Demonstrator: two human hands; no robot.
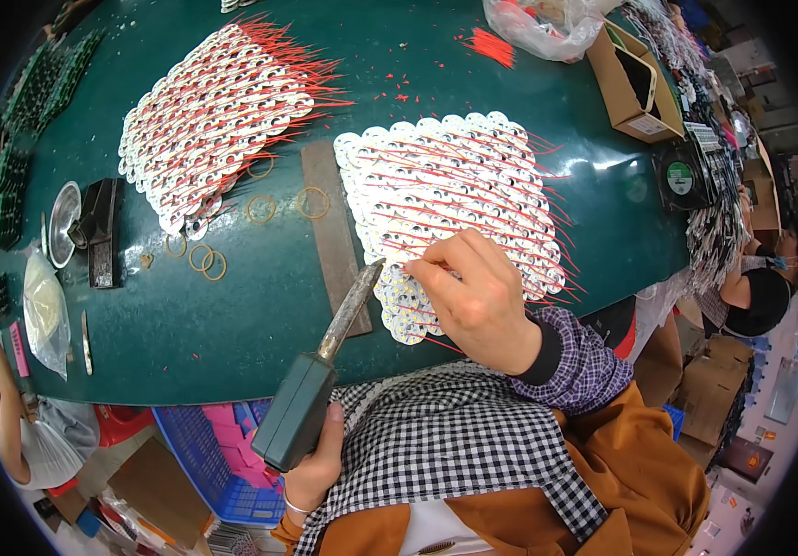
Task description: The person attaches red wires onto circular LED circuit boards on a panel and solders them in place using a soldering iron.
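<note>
My left hand (318, 461) is wrapped round the dark green, boxy handle of a soldering iron (295, 408). The iron's long, worn metal barrel slants up to the left edge of a sheet of round white circuit boards (455, 176). Thin red wires run in rows across that sheet and stick out at its right side. Over the sheet's lower part, my right hand (482, 301) is closed in a pinch, fingertips close to the iron's tip. Whatever lies between those fingertips is too small to make out. A flat grey-brown bar (327, 222) lies along the sheet's left side.
A second wired board sheet (218, 116) lies far left, with rubber bands (261, 208) below it. At left are a black stand (102, 232), a metal dish (64, 222) and a plastic bag (45, 310). A cardboard box (635, 88) and solder spool (680, 176) stand right.
</note>
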